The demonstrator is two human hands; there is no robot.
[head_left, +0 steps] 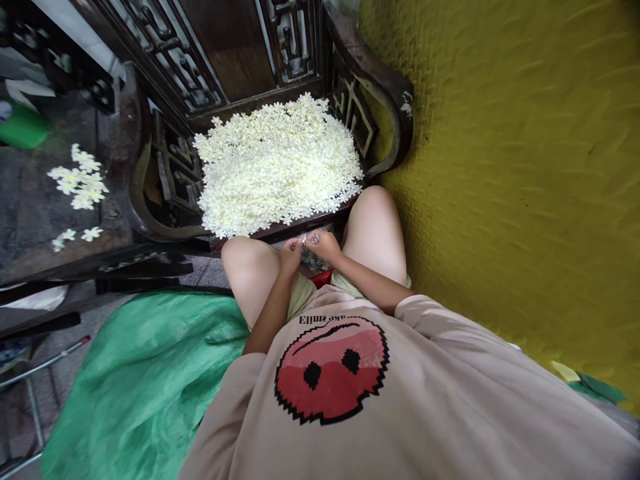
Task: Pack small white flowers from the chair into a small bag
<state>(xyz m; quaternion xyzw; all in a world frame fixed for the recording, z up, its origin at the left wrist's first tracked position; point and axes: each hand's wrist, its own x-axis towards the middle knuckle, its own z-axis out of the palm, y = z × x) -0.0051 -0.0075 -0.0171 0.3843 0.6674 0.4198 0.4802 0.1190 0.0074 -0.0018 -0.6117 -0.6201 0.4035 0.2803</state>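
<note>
- Hands meet low between the bare thighs, fingertips almost nose to nose, just off the near edge of the chair!
- Left hand: grip pinched tight, thumb against finger, and it has one end of a small white piece.
- Right hand comes in from the other side, its grip pinched too, on that same piece; a greyish loop shows at those fingers, too small to name.
- And what a spread beyond! White flowers cover the chair seat from arm to arm, piled thick, the near fringe right at the seat's edge.
- Over to the left, a dark bench carries a loose cluster of blossoms, with a green container at its far side.
- Near left, crumpled green sheeting billows over the floor, beside a metal frame.
- Whole right side: a yellow textured panel, standing close by the chair's right arm.
</note>
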